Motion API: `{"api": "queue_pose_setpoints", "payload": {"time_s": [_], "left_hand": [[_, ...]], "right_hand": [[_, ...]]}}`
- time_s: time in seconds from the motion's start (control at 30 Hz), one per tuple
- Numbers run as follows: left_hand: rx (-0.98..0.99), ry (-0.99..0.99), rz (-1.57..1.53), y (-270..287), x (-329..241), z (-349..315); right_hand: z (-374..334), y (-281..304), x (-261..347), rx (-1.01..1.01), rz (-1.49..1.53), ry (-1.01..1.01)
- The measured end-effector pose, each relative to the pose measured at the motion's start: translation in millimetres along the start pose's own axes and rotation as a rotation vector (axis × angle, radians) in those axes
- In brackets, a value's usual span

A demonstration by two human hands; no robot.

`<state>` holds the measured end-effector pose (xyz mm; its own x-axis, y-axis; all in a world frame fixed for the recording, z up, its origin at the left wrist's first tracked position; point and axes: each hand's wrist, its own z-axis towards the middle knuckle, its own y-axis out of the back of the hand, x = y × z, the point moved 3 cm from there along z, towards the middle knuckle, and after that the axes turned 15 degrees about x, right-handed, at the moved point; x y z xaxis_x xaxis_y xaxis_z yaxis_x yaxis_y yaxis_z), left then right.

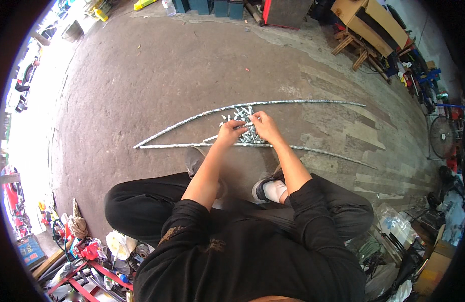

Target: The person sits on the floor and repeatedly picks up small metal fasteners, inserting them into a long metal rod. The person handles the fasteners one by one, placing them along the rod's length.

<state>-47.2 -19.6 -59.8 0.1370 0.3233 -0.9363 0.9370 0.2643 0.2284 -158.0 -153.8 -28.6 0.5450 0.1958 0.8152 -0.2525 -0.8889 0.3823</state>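
I sit low over a loose pile of small silvery, bolt-like metal pieces on the floor. My left hand is at the pile's left side, fingers bent and pressed together, with a small pale metal bit at their tips. On the right, my right hand pinches thumb and fingers together over the pile's upper part; what is between them is too small to make out. A long, curved silvery rod runs beyond the pile, and a second silvery rod runs on the near side. Their left ends almost meet.
My shoe is close below the near rod. Tools and scraps crowd the lower left, plastic bags the lower right. A cardboard box on a wooden stand, a fan and a red cabinet stand around the floor.
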Motion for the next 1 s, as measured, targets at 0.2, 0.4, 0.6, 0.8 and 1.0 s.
{"api": "queue_pose_setpoints", "payload": {"time_s": [0.2, 0.4, 0.6, 0.8, 1.0], "left_hand": [[-0.009, 0.033, -0.105, 4, 8, 4], [-0.003, 0.024, -0.061, 3, -1, 3], [0.013, 0.031, -0.069, 4, 8, 4], [0.038, 0.099, -0.060, 3, 0, 4], [0.033, 0.087, -0.086, 2, 4, -2]], "right_hand": [[-5, -3, 7, -0.122, -0.193, 0.249], [-1, 1, 3, -0.091, 0.003, 0.152], [-2, 7, 19, -0.014, -0.197, 0.099], [-3, 11, 16, -0.043, -0.241, 0.262], [0, 11, 24, 0.120, -0.175, 0.054]]}}
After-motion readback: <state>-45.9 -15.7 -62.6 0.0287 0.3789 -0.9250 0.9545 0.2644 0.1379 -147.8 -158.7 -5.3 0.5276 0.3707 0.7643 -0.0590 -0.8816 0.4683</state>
